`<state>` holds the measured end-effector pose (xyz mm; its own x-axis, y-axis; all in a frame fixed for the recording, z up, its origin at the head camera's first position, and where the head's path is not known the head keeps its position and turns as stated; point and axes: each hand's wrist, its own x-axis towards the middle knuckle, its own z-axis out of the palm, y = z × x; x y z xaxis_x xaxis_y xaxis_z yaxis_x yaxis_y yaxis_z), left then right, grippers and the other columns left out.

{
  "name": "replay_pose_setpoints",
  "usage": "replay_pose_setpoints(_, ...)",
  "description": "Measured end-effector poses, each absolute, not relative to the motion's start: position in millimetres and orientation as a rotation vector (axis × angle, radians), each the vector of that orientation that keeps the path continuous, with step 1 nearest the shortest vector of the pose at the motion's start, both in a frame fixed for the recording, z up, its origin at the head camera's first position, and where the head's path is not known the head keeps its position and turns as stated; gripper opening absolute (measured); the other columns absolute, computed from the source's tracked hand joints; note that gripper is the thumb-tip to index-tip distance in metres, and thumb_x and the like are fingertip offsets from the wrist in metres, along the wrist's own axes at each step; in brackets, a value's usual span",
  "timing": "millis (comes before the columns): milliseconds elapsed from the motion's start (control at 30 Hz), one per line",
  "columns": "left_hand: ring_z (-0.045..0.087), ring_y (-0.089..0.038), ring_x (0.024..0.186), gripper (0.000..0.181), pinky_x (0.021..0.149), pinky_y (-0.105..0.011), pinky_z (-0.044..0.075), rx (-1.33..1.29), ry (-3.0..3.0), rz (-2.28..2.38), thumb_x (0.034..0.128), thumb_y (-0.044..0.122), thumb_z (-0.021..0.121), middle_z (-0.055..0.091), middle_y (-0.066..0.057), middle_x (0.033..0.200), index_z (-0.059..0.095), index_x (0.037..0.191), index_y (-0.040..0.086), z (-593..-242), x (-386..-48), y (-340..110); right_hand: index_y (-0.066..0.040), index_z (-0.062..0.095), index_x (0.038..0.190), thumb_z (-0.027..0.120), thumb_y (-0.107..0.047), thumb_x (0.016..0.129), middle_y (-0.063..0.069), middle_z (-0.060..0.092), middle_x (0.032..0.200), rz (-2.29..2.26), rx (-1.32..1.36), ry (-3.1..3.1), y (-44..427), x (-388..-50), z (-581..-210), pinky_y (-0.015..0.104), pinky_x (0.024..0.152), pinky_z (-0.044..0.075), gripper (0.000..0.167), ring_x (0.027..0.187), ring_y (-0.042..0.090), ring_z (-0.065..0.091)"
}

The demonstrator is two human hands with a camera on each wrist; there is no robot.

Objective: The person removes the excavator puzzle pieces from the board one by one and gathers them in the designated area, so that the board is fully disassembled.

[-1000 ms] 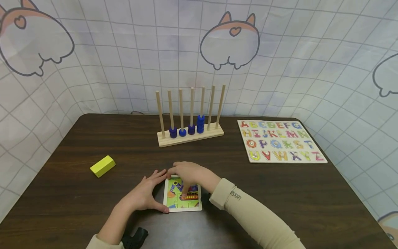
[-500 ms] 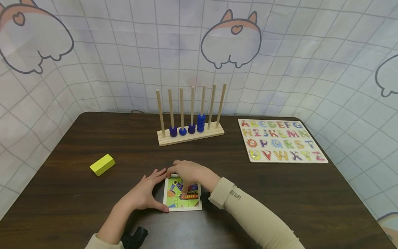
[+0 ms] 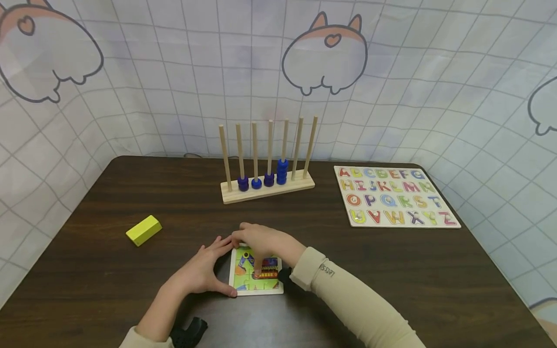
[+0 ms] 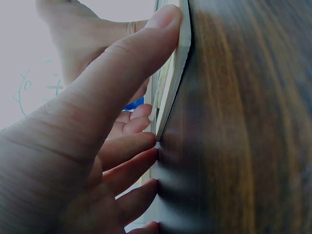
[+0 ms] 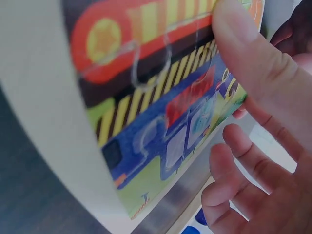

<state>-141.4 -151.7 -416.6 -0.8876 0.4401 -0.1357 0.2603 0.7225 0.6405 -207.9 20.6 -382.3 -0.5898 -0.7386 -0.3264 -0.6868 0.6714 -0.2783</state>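
Note:
A small jigsaw puzzle [image 3: 264, 285] in a white frame lies near the table's front, showing a blue and red digger on green. Along its left side my left hand [image 3: 199, 271] is spread, thumb at the near left corner and fingertips by the far left corner. In the left wrist view the thumb [image 4: 122, 63] touches the frame's edge [image 4: 171, 83]. My right hand [image 3: 271, 245] reaches over the puzzle from the right. Its thumb [image 5: 263, 61] rests on the picture [image 5: 161, 107], while the fingers bend at the far edge, partly hidden.
Behind stands a wooden peg rack [image 3: 267, 192] with blue and purple rings. An alphabet board [image 3: 396, 195] lies at the back right, and a yellow block [image 3: 144, 230] at the left. A patterned cloth [image 3: 174, 72] hangs behind the table [image 3: 348, 290].
The head view has shifted slightly. My right hand has moved a little to the left over the puzzle; my left hand keeps its place.

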Motion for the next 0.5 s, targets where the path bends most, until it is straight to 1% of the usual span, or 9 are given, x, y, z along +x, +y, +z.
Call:
replay_pose_setpoints(100,0.015,-0.039,0.135,0.107,0.101,-0.065,0.009,0.562,2.654,0.923,0.0557,0.047,0.084,0.027,-0.013,0.147,0.036,0.139,0.001,-414.7,-140.7,-152.9,-0.016,0.056,0.105,0.089,-0.028,0.051,-0.003,0.049,0.103,-0.192,-1.127,2.47,19.8,-208.3,-383.1,0.023,0.087,0.044,0.065,0.09,0.01,0.048)
replay_pose_setpoints(233,0.014,-0.038,0.135,0.106,0.101,-0.064,0.008,0.565,2.649,0.933,0.0559,0.047,0.084,0.027,-0.014,0.147,0.036,0.139,0.001,-414.6,-139.9,-153.2,-0.015,0.056,0.104,0.091,-0.027,0.049,-0.003,0.05,0.103,-0.213,-1.123,2.466,20.0,-208.5,-383.6,0.023,0.088,0.043,0.066,0.094,0.011,0.047)
replay_pose_setpoints(367,0.014,-0.037,0.136,0.107,0.102,-0.064,0.007,0.563,2.647,0.936,0.0549,0.047,0.084,0.028,-0.014,0.147,0.036,0.139,0.002,-416.4,-139.8,-153.3,-0.014,0.055,0.102,0.091,-0.025,0.049,-0.003,0.049,0.101,-0.209,-1.125,2.461,19.5,-208.4,-382.9,0.023,0.086,0.043,0.065,0.094,0.013,0.046)
replay_pose_setpoints(500,0.013,-0.036,0.136,0.107,0.102,-0.063,0.007,0.558,2.645,0.935,0.0541,0.048,0.084,0.028,-0.014,0.147,0.036,0.14,0.004,-418.7,-140.8,-153.9,-0.014,0.054,0.099,0.091,-0.024,0.049,-0.004,0.048,0.098,-0.196,-1.12,2.46,17.7,-208.3,-381.3,0.022,0.082,0.044,0.064,0.092,0.013,0.045)
